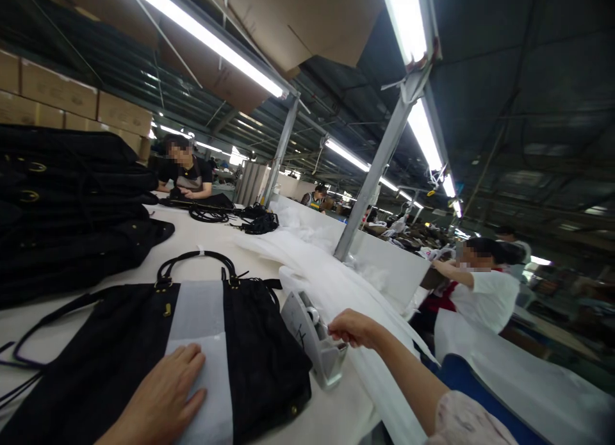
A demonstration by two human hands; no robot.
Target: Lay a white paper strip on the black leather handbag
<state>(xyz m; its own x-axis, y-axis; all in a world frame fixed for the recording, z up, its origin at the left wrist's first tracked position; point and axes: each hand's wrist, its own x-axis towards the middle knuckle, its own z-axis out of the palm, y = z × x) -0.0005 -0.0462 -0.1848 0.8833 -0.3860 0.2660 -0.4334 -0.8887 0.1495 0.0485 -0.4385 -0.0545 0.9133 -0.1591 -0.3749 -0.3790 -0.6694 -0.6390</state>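
A black handbag (259, 349) lies flat on the white table, its two handles pointing away from me. Down its middle runs a translucent whitish strip (199, 310). My left hand (166, 390) rests flat on the strip and the bag, its fingers a little apart and holding nothing. At the bag's right side stands a grey-white tape dispenser (307, 336) with a small roll in it. My right hand (353, 328) is closed in a pinch at the dispenser's far right edge; what it grips is too small to make out.
Stacked black bags (72, 208) rise at the left. Beyond the handbag lie black straps (259, 221). White foam sheets (327, 272) stretch along the table's right side, by a metal post (369, 176). People work across the table and at the right.
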